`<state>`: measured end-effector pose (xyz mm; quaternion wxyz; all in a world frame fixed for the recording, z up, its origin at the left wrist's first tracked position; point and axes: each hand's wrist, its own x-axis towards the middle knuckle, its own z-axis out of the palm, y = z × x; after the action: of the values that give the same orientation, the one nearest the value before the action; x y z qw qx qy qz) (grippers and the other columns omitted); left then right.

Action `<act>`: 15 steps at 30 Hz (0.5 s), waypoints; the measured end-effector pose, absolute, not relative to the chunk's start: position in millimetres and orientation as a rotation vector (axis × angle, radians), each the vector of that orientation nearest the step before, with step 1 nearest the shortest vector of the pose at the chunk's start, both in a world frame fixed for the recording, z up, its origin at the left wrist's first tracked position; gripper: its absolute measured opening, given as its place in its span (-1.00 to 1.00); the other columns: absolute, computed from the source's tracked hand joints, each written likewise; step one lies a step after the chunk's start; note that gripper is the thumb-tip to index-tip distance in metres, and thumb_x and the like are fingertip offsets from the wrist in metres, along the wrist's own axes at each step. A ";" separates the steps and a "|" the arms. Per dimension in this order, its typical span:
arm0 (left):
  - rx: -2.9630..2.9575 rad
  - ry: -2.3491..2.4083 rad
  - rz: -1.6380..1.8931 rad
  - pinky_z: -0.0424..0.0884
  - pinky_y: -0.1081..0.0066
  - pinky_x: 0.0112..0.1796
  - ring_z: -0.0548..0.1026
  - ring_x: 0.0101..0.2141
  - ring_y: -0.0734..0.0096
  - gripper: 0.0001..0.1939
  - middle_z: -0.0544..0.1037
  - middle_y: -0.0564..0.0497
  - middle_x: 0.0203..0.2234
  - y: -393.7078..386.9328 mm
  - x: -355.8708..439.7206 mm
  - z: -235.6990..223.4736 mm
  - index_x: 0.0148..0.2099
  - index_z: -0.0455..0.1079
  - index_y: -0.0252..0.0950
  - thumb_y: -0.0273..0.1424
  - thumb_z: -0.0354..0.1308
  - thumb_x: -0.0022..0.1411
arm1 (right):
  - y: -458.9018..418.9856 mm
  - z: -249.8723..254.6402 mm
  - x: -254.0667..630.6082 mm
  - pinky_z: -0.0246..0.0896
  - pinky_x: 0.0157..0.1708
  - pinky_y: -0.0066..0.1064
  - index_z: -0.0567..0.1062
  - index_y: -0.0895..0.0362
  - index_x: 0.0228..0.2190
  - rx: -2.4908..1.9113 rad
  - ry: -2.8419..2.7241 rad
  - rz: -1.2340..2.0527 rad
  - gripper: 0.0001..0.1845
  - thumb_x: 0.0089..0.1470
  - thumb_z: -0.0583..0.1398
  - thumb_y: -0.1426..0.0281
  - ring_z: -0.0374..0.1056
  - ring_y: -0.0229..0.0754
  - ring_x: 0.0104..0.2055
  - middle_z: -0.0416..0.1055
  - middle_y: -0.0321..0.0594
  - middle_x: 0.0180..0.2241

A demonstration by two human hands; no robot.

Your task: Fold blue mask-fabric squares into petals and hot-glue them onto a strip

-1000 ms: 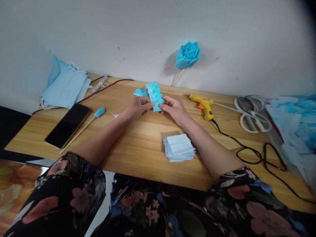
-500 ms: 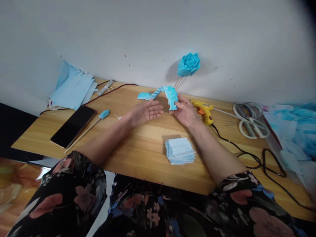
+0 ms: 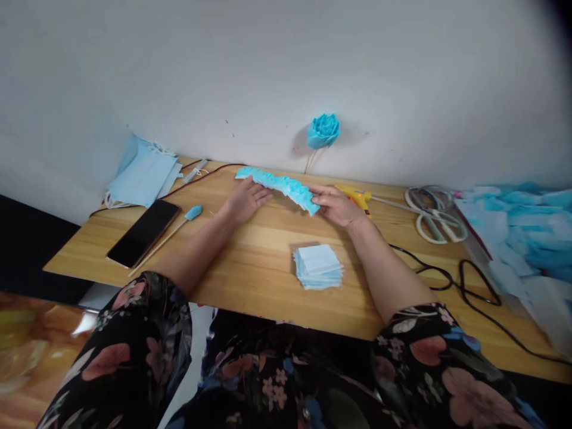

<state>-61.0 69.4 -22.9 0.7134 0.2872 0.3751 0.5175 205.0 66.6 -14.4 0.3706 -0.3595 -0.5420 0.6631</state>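
A long strip of overlapping blue fabric petals point(image 3: 282, 183) stretches between my two hands above the table, bowed slightly and sloping down to the right. My left hand point(image 3: 247, 201) has its thumb against the strip near the left end, with the other fingers extended below. Toward the right end, my right hand point(image 3: 336, 204) grips the strip between thumb and fingers. Nearer to me lies a stack of pale blue fabric squares point(image 3: 318, 266). Behind the strip a blue fabric rose point(image 3: 323, 131) stands on thin stems against the wall.
A yellow glue gun point(image 3: 355, 198), scissors point(image 3: 440, 228) and a black cord point(image 3: 435, 280) are at the right, beside a container of blue fabric pieces point(image 3: 527, 226). On the left are face masks point(image 3: 143, 173), a phone point(image 3: 143, 233) and a stick with a blue tip point(image 3: 193, 213).
The strip has gone from a sharply curved arch to a straighter, extended shape. My left hand has moved up against its left end. The whole view has shifted slightly.
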 end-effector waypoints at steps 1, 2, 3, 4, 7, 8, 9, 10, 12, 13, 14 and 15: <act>0.663 0.854 1.188 0.48 0.22 0.14 0.59 0.04 0.22 -0.74 0.57 -0.20 0.07 71.6 -63.2 -23.4 -0.02 0.43 -0.28 -0.23 0.03 0.46 | 67.7 -16.8 205.5 0.36 -0.43 -0.44 0.65 0.13 -0.12 -0.971 -1.446 1.687 -0.54 -0.14 0.40 0.31 0.43 -0.24 -0.37 0.59 -0.24 -0.30; 0.688 0.883 1.226 0.48 0.21 0.12 0.61 -0.03 0.26 -0.77 0.59 -0.18 0.01 73.4 -64.9 -23.6 -0.03 0.42 -0.27 -0.25 0.06 0.44 | 68.6 -19.0 205.2 0.35 -0.43 -0.45 0.65 0.11 -0.08 -1.007 -1.507 1.664 -0.51 -0.13 0.39 0.31 0.43 -0.24 -0.36 0.59 -0.26 -0.29; 0.708 0.912 1.256 0.49 0.22 0.09 0.62 -0.09 0.30 -0.80 0.60 -0.16 -0.04 74.9 -66.1 -23.5 -0.04 0.40 -0.26 -0.26 0.08 0.43 | 69.4 -20.8 204.3 0.34 -0.44 -0.46 0.64 0.09 -0.05 -1.030 -1.571 1.641 -0.50 -0.11 0.39 0.31 0.42 -0.24 -0.37 0.59 -0.28 -0.30; 0.730 0.931 1.278 0.50 0.22 0.07 0.62 -0.13 0.33 -0.83 0.61 -0.13 -0.08 76.1 -66.8 -23.1 -0.05 0.38 -0.25 -0.28 0.10 0.42 | 69.9 -22.3 202.9 0.32 -0.45 -0.47 0.64 0.07 -0.03 -1.041 -1.636 1.612 -0.49 -0.09 0.38 0.31 0.40 -0.25 -0.38 0.58 -0.29 -0.32; 0.798 0.968 1.308 0.51 0.24 0.02 0.62 -0.22 0.36 -0.86 0.63 -0.08 -0.18 78.1 -66.9 -19.2 -0.06 0.35 -0.23 -0.33 0.13 0.37 | 70.9 -24.2 198.0 0.24 -0.49 -0.49 0.60 0.06 0.06 -1.052 -1.818 1.514 -0.43 -0.04 0.34 0.31 0.31 -0.30 -0.46 0.50 -0.34 -0.40; 0.825 0.976 1.306 0.52 0.23 0.00 0.62 -0.23 0.36 -0.85 0.64 -0.07 -0.19 78.9 -66.5 -16.8 -0.05 0.35 -0.22 -0.35 0.14 0.34 | 71.0 -24.4 196.3 0.21 -0.49 -0.49 0.59 0.07 0.09 -1.056 -1.876 1.474 -0.41 -0.02 0.33 0.31 0.27 -0.32 -0.49 0.47 -0.36 -0.43; 0.853 0.982 1.302 0.52 0.22 0.00 0.62 -0.23 0.35 -0.84 0.64 -0.06 -0.19 80.1 -65.9 -13.8 -0.06 0.36 -0.22 -0.36 0.15 0.32 | 71.0 -24.6 194.5 0.18 -0.48 -0.48 0.57 0.09 0.12 -1.061 -1.933 1.427 -0.40 0.00 0.31 0.31 0.23 -0.33 -0.50 0.44 -0.37 -0.45; 0.880 0.984 1.298 0.53 0.21 -0.01 0.62 -0.24 0.34 -0.84 0.64 -0.06 -0.20 81.8 -65.1 -10.2 -0.07 0.36 -0.23 -0.37 0.16 0.30 | 71.0 -24.9 192.6 0.16 -0.47 -0.48 0.56 0.11 0.14 -1.063 -1.989 1.375 -0.39 0.03 0.30 0.30 0.21 -0.33 -0.51 0.42 -0.38 -0.47; 0.927 0.982 1.305 0.53 0.21 -0.02 0.62 -0.25 0.34 -0.88 0.64 -0.05 -0.24 87.5 -63.0 -1.7 -0.13 0.36 -0.24 -0.39 0.17 0.27 | 70.6 -25.5 188.2 0.15 -0.41 -0.46 0.55 0.15 0.15 -1.056 -2.079 1.262 -0.41 0.06 0.28 0.31 0.21 -0.32 -0.49 0.41 -0.38 -0.48; 0.949 0.977 1.315 0.53 0.22 -0.03 0.61 -0.27 0.36 -0.89 0.64 -0.04 -0.26 91.5 -61.4 2.9 -0.14 0.36 -0.24 -0.39 0.17 0.26 | 70.3 -26.0 185.9 0.16 -0.38 -0.45 0.56 0.17 0.14 -1.053 -2.105 1.207 -0.41 0.07 0.28 0.32 0.21 -0.31 -0.47 0.41 -0.38 -0.49; 0.971 0.974 1.329 0.53 0.23 -0.04 0.61 -0.28 0.37 -0.89 0.63 -0.02 -0.28 96.2 -59.4 7.3 -0.15 0.36 -0.24 -0.40 0.17 0.25 | 69.8 -26.4 183.5 0.16 -0.35 -0.44 0.56 0.19 0.14 -1.054 -2.120 1.156 -0.42 0.07 0.27 0.33 0.22 -0.30 -0.46 0.41 -0.38 -0.49; 0.995 0.975 1.338 0.53 0.25 -0.06 0.60 -0.30 0.38 -0.88 0.63 -0.01 -0.29 101.3 -57.0 11.3 -0.15 0.37 -0.24 -0.41 0.17 0.24 | 69.2 -27.0 181.3 0.17 -0.34 -0.44 0.56 0.21 0.13 -1.060 -2.128 1.112 -0.43 0.08 0.26 0.34 0.23 -0.29 -0.45 0.42 -0.38 -0.50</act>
<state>-57.0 101.3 11.3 0.5688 0.4237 0.4150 0.5698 181.3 69.2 -27.0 0.2556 -0.3904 -0.7839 0.4096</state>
